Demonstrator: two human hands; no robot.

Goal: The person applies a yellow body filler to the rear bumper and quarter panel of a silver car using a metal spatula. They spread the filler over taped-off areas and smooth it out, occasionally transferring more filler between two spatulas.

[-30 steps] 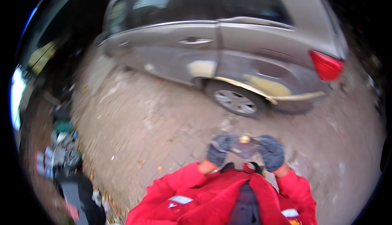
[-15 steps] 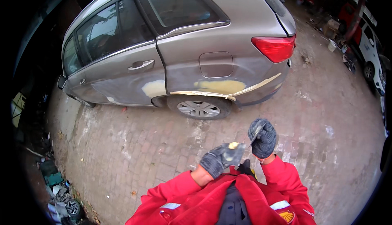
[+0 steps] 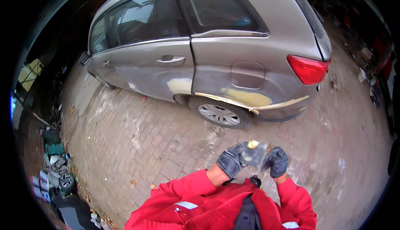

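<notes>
My left hand (image 3: 229, 162), in a dark grey glove, is closed on the edge of a flat grey mixing plate (image 3: 254, 156). A dab of pale yellow body filler (image 3: 253, 144) sits near the plate's far edge. My right hand (image 3: 278, 162), gloved likewise, is closed round a thin putty knife (image 3: 265, 163), its blade against or close beside the plate's right side. Beyond my hands stands a grey-brown car (image 3: 212, 59). A yellow filler patch (image 3: 251, 98) lies above its rear wheel (image 3: 219, 114), and a paler patch (image 3: 179, 85) on the rear door.
Masking tape (image 3: 287, 102) runs along the wheel arch and bumper. Brick paving (image 3: 166, 142) lies between me and the car. Car parts and a loose wheel (image 3: 66, 180) are piled at the left. A white bucket (image 3: 361, 75) stands at the far right.
The right hand has come down and closer to the plate, bringing the putty knife to its side. The view has shifted, so the car sits farther right.
</notes>
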